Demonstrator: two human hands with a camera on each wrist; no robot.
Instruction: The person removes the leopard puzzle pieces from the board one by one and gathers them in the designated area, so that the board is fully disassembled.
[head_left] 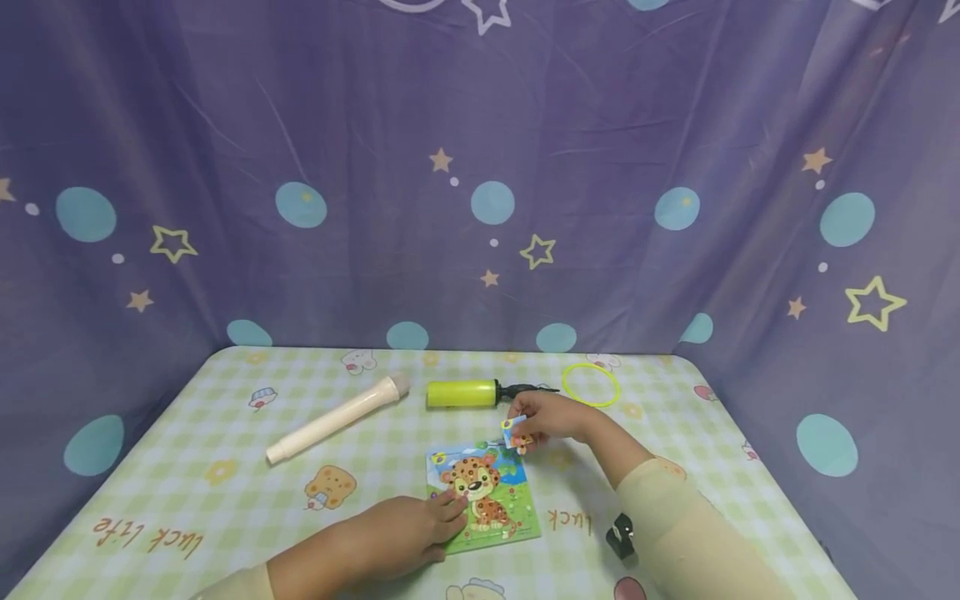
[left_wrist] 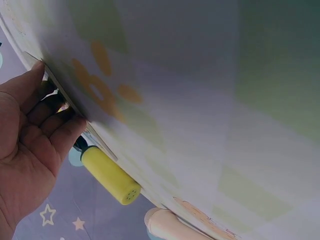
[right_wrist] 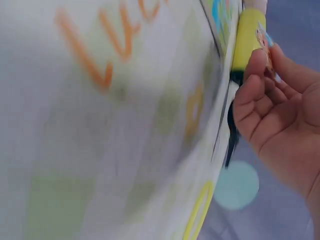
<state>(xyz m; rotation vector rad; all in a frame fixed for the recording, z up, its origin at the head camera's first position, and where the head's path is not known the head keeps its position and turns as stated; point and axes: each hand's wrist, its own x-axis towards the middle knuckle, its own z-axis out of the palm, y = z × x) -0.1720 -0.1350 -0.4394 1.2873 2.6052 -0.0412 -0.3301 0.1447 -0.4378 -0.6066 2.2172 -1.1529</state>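
A square leopard picture puzzle [head_left: 504,490] lies flat on the table in the head view. My left hand [head_left: 408,533] rests on its left side, fingers laid over the picture and thumb at the near edge. In the left wrist view the fingers of the left hand [left_wrist: 35,130] meet the board's thin edge [left_wrist: 102,142]. My right hand [head_left: 551,419] pinches a small puzzle piece [head_left: 514,433], printed blue, yellow and spotted orange, over the board's far right corner. Seen from the right wrist, the piece [right_wrist: 265,42] stands nearly edge-on between thumb and fingertips of the right hand [right_wrist: 282,105].
Behind the board lies a yellow hand pump [head_left: 462,393] with a black nozzle end. A cream microphone-shaped stick [head_left: 337,419] lies at left, a yellow ring [head_left: 591,385] at back right. Near the right forearm is a small black object [head_left: 620,536]. A purple curtain [head_left: 360,275] surrounds the table.
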